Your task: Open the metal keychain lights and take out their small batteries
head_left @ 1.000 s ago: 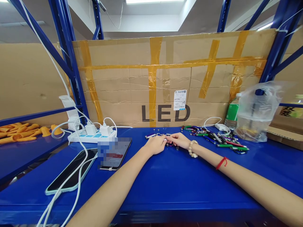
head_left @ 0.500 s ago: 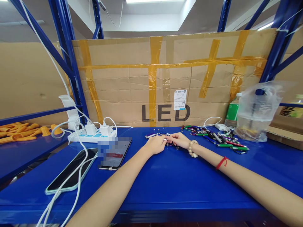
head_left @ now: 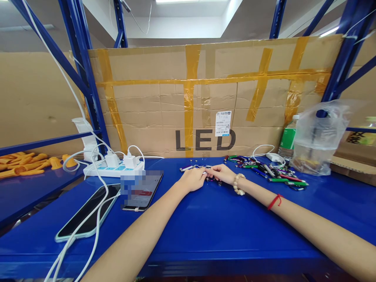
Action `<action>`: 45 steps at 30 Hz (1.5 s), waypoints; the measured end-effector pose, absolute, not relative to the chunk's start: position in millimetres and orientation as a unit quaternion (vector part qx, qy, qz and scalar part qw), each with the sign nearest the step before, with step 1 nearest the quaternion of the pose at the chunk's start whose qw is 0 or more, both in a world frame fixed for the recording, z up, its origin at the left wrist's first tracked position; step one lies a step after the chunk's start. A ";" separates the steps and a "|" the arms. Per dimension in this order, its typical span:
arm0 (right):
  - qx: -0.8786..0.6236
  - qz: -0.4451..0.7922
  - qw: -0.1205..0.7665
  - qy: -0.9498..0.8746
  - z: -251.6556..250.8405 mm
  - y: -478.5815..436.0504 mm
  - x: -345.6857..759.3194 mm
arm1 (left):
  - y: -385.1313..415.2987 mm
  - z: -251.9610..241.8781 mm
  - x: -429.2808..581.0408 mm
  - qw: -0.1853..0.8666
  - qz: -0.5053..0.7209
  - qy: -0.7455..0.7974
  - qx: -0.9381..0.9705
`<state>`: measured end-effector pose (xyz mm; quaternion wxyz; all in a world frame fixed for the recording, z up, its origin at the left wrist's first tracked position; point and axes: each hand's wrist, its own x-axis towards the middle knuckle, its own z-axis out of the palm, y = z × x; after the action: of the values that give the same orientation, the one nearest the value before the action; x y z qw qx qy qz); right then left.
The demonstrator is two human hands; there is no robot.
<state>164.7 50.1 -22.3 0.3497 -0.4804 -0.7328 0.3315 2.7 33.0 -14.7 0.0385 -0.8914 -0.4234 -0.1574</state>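
Note:
My left hand [head_left: 194, 179] and my right hand [head_left: 222, 173] meet fingertip to fingertip at the middle of the blue table [head_left: 223, 227]. The fingers of both are closed around a small shiny part between them, too small to name. Just beyond my left hand a few slim pen-like items [head_left: 188, 167] lie on the table. Some small dark metallic pieces [head_left: 216, 181] show under my right fingers. A beaded bracelet [head_left: 239, 184] and a red string [head_left: 275, 201] are on my right arm.
A heap of colourful pens [head_left: 268, 170] lies at the right, near a bottle [head_left: 288, 137] and a plastic bag [head_left: 313, 152]. At the left are a power strip [head_left: 101, 171], two phones, including one in a pale case [head_left: 85, 215], and loose white cables. A cardboard sheet [head_left: 147, 113] stands behind.

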 end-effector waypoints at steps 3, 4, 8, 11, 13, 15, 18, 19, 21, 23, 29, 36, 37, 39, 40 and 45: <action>-0.480 0.331 0.351 -0.732 -22.2 49.7 164.6 | 33.2 -14.7 2.6 0.038 -0.157 -0.423 -0.892; -0.480 0.330 0.351 -0.733 -22.2 49.7 164.6 | 33.1 -14.6 2.6 0.037 -0.157 -0.423 -0.891; -0.479 0.322 0.346 -0.740 -23.1 50.3 165.0 | 33.3 -15.0 2.5 0.036 -0.161 -0.423 -0.891; -0.477 0.310 0.341 -0.748 -24.2 51.3 165.3 | 33.9 -15.5 2.7 0.041 -0.159 -0.423 -0.891; -0.476 0.303 0.340 -0.752 -25.0 52.1 165.6 | 34.0 -15.4 2.9 0.042 -0.152 -0.425 -0.892; -0.475 0.300 0.339 -0.754 -25.4 52.5 165.9 | 33.8 -15.1 3.2 0.044 -0.146 -0.428 -0.891; -0.479 0.298 0.335 -0.755 -24.6 51.6 166.0 | 33.4 -14.6 3.5 0.048 -0.144 -0.427 -0.892; -0.479 0.297 0.335 -0.755 -24.0 50.9 165.9 | 33.3 -14.6 3.5 0.049 -0.145 -0.425 -0.892; -0.477 0.298 0.336 -0.756 -22.8 49.4 165.5 | 33.5 -14.7 3.6 0.052 -0.147 -0.424 -0.892; -0.472 0.304 0.338 -0.755 -21.6 48.1 165.0 | 33.9 -15.1 3.6 0.054 -0.148 -0.424 -0.892; -0.472 0.313 0.341 -0.751 -20.2 47.1 163.5 | 33.8 -15.2 3.5 0.054 -0.153 -0.421 -0.892; -0.470 0.323 0.346 -0.745 -22.4 48.4 164.6 | 33.6 -14.8 3.2 0.055 -0.150 -0.422 -0.892; -0.470 0.324 0.346 -0.744 -22.7 48.6 164.8 | 33.6 -14.9 3.3 0.056 -0.150 -0.422 -0.893; -0.471 0.325 0.347 -0.743 -23.3 49.0 165.1 | 33.5 -15.1 3.4 0.059 -0.149 -0.421 -0.893; -0.472 0.326 0.347 -0.742 -23.4 49.2 165.2 | 33.5 -15.1 3.4 0.060 -0.149 -0.422 -0.893; -0.468 0.325 0.348 -0.744 -23.3 49.7 164.9 | 33.8 -15.3 3.0 0.058 -0.149 -0.422 -0.892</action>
<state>164.9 49.7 -23.3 0.3476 -0.4684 -0.7443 0.3252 3.0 33.8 -15.3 0.0579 -0.8925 -0.4218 -0.1491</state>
